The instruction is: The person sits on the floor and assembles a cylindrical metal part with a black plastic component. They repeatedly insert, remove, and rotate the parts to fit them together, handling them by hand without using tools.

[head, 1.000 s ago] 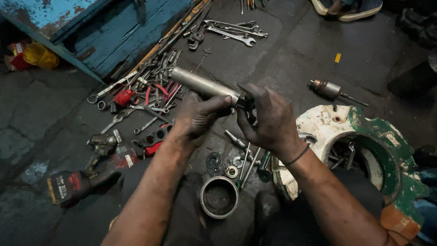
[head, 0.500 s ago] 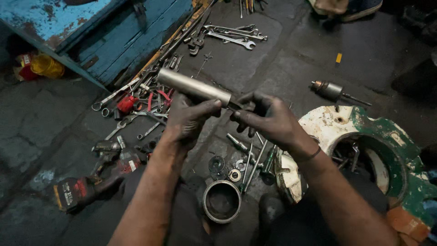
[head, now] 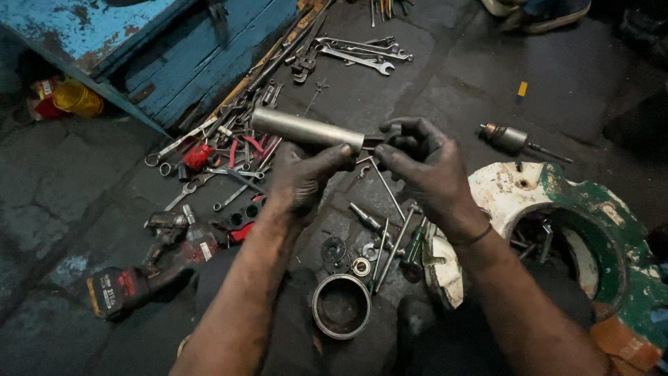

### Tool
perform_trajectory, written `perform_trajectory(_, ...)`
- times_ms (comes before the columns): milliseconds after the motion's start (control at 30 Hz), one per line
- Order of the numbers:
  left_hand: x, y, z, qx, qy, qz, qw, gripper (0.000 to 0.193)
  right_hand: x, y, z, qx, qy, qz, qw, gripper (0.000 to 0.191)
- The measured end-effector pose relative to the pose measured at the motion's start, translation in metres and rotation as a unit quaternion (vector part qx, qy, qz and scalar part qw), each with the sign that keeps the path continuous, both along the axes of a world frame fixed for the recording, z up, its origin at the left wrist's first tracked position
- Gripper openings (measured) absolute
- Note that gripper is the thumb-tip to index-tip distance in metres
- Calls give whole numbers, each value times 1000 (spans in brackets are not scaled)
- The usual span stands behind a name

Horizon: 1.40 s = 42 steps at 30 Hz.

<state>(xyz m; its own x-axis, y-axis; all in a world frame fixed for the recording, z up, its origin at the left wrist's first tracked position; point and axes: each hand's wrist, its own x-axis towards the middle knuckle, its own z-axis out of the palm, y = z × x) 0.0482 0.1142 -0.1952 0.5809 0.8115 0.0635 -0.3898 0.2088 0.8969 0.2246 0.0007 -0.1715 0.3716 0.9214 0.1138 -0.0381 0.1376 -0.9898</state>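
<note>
Hands: left hand (head: pixel 303 177) grips plain steel cylindrical sleeve (head: pixel 307 130) level, steadying it, right hand (head: pixel 424 167) pinching its near end.

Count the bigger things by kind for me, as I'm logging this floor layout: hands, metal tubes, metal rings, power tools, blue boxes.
Hands: 2, the left hand and right hand, both on the tube
Metal tube: 1
Metal ring: 1
Power tools: 2, a cordless driver and a drill-like tool
Blue box: 1
Total: 7
</note>
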Motion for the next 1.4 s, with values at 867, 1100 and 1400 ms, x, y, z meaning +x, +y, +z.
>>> perform_trajectory(867,0,6,-10,-8,-51,22,998,24,-8,3,-11,78,29,4,997,33)
perform_trajectory(1100,2,3,-6,0,-35,32,999,32,-9,4,-11,76,16,-3,997,39)
perform_trajectory(1400,2,1,1,-2,-4,53,999,35,-11,5,-7,68,0,-33,997,47)
